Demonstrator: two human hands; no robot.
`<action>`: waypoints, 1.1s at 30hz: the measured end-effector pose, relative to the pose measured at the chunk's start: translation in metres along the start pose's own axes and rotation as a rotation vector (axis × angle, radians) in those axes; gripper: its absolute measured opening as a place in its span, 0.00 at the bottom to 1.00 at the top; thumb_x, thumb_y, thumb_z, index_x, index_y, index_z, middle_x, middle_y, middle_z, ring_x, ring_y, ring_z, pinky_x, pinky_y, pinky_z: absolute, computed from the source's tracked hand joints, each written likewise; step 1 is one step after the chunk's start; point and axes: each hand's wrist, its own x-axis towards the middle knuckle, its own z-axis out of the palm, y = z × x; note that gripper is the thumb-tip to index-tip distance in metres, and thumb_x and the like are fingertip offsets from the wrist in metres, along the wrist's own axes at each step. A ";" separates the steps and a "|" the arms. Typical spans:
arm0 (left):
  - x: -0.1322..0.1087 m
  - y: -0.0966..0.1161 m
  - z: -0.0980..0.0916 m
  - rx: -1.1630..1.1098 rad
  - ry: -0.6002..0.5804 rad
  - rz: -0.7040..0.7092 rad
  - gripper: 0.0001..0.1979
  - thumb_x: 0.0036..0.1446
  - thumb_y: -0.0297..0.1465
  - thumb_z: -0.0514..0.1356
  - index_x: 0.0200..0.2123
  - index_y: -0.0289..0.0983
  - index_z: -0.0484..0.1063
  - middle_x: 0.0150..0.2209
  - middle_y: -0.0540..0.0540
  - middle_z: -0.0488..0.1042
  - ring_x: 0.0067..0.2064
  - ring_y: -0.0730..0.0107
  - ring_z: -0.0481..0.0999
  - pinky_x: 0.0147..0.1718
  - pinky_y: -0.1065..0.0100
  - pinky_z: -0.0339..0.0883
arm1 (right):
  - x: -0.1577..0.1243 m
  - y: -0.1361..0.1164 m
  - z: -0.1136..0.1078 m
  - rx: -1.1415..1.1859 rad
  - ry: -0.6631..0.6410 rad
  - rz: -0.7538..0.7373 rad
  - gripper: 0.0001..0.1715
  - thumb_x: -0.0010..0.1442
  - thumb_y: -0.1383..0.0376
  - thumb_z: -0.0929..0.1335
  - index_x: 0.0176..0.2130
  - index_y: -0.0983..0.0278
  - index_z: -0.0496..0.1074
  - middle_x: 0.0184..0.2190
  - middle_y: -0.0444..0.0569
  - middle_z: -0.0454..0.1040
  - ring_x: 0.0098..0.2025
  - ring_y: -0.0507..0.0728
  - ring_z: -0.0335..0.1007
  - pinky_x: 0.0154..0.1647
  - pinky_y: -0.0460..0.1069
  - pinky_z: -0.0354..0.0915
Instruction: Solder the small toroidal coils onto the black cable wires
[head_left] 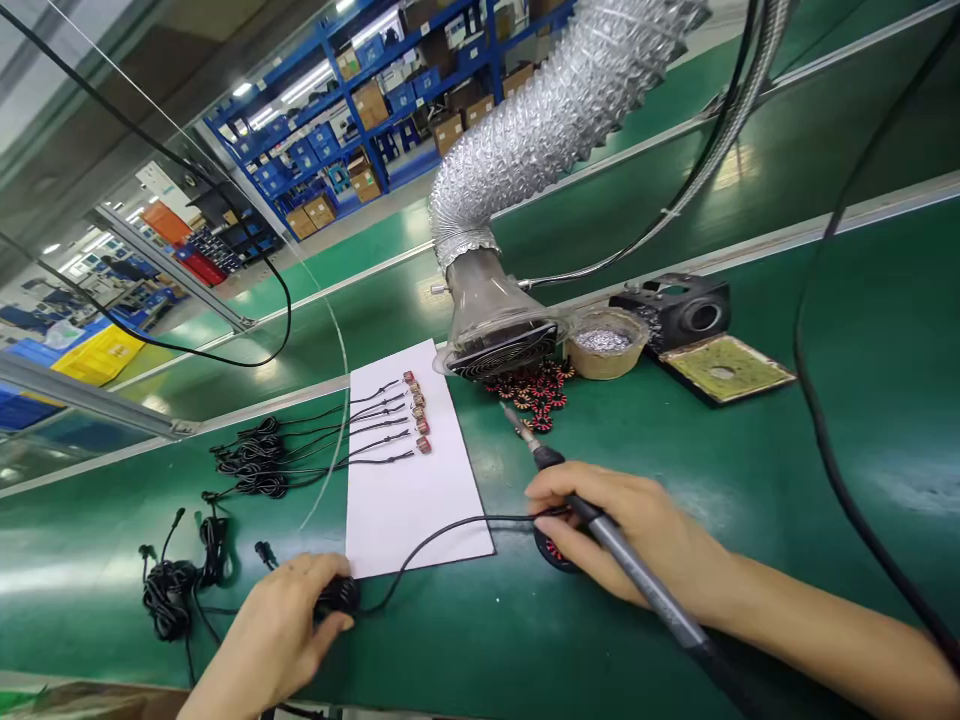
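My right hand (619,525) holds a soldering iron (637,565), its tip pointing up and left toward a pile of small red and black parts (536,390). The same fingers pinch a black cable (457,522). That cable runs left across a white sheet (412,500) to a black coil (337,597), which my left hand (289,610) grips near the front edge. Below my right fingers lies a round black part with red segments (553,550), partly hidden. Several stripped cable ends lie on the sheet beside small reddish coils (420,425).
A fume hood (491,310) on a silver duct hangs over the pile. Behind are a round tub (607,345), a black iron stand (694,310) and a yellow sponge tray (724,370). Cable bundles (255,460) lie left. A black cord (817,420) hangs right.
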 end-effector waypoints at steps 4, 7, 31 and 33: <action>0.017 0.036 -0.013 -0.328 0.161 0.053 0.22 0.59 0.24 0.53 0.57 0.40 0.59 0.47 0.40 0.74 0.44 0.61 0.77 0.41 0.61 0.75 | 0.000 -0.010 0.012 -0.004 -0.005 -0.097 0.13 0.57 0.75 0.64 0.42 0.62 0.69 0.28 0.44 0.72 0.28 0.51 0.68 0.29 0.44 0.67; 0.043 0.084 -0.008 -0.662 0.179 0.249 0.31 0.57 0.19 0.49 0.64 0.39 0.49 0.63 0.33 0.60 0.60 0.54 0.67 0.57 0.51 0.68 | -0.003 -0.015 0.017 0.019 0.045 -0.112 0.16 0.57 0.76 0.64 0.44 0.61 0.68 0.29 0.45 0.73 0.28 0.51 0.68 0.29 0.45 0.66; 0.085 0.152 0.020 -0.601 -0.045 0.411 0.48 0.46 0.18 0.53 0.66 0.26 0.28 0.68 0.21 0.43 0.68 0.45 0.50 0.62 0.47 0.58 | -0.009 -0.019 0.025 -0.014 0.235 -0.233 0.18 0.58 0.77 0.65 0.45 0.59 0.68 0.31 0.46 0.77 0.27 0.52 0.74 0.30 0.45 0.73; 0.088 0.152 0.016 -0.556 -0.020 0.351 0.37 0.52 0.20 0.52 0.64 0.27 0.43 0.61 0.24 0.60 0.62 0.46 0.65 0.56 0.48 0.65 | -0.009 -0.018 0.024 -0.009 0.221 -0.233 0.18 0.57 0.78 0.65 0.45 0.59 0.68 0.31 0.45 0.77 0.28 0.52 0.75 0.31 0.45 0.73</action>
